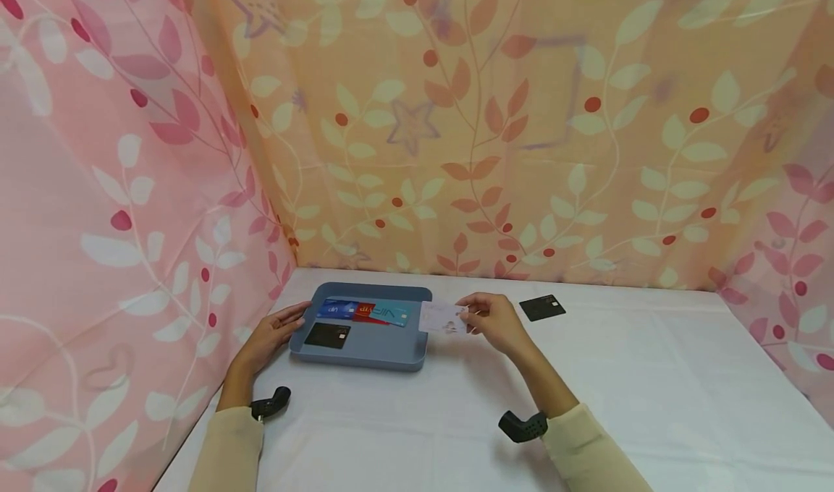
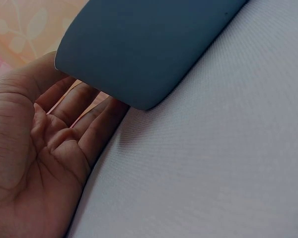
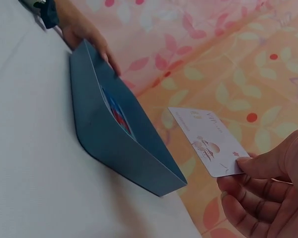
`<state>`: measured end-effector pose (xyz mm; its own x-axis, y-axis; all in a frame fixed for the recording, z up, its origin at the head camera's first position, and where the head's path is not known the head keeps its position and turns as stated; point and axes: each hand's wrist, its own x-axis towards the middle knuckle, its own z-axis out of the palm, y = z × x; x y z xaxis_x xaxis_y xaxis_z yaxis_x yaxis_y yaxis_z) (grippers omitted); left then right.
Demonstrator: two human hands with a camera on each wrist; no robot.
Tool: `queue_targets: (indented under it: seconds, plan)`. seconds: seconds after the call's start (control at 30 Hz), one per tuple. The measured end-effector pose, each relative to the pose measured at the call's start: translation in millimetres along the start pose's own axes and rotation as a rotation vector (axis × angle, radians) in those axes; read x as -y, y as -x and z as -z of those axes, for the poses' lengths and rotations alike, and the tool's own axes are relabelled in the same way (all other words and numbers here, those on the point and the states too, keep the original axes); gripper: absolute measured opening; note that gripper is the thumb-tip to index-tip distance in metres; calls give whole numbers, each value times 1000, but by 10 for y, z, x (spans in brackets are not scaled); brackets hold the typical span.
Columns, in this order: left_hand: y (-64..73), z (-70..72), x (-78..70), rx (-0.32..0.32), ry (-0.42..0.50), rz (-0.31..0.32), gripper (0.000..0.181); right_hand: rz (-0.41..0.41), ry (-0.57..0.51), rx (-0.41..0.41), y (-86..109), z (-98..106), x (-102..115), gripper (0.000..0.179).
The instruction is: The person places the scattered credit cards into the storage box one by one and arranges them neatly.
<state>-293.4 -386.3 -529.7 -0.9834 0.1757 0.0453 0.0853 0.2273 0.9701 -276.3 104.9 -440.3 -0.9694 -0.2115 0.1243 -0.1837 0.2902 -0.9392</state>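
Observation:
My right hand (image 1: 498, 323) pinches a white VIP card (image 3: 208, 140) between thumb and fingers, beyond the right wall of a blue-grey tray (image 1: 358, 362). In the head view the card's left end overlaps the tray's right rim. My left hand (image 1: 269, 340) rests against the tray's left side with its fingers fairly straight; the left wrist view has the fingertips partly hidden by the tray wall. Inside the tray lie a blue card (image 1: 335, 309), a red card (image 1: 363, 312) partly covered by a teal card (image 1: 393, 314), and a black card (image 1: 328, 336) nearer the front.
Another black card (image 1: 542, 307) lies on the white tablecloth (image 1: 625, 376), to the right of my right hand. Floral curtains (image 1: 482, 130) stand behind the table and along both sides. Each wrist carries a small black camera (image 1: 523, 427).

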Motion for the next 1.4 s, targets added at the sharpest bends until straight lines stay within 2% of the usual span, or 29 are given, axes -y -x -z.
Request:
queue_targets:
  seconds: [0.4, 0.63, 0.93, 1.1, 1.4]
  plan:
    - [-6, -7, -22, -7, 11, 20, 53, -19, -15, 62, 23, -164, 28, 20]
    - [0, 2, -46, 3, -32, -2, 54, -1, 11, 75, 39, -250, 89, 19]
    - [33, -29, -64, 5, -15, -4, 56, 13, -2, 117, 56, -389, 138, 18]
    - [27, -31, -46, 3, -11, -1, 56, 30, -3, 137, 28, -463, 157, 17]
    - [14, -15, -43, -7, -24, 11, 55, 9, 37, 152, -62, -535, 144, 17]
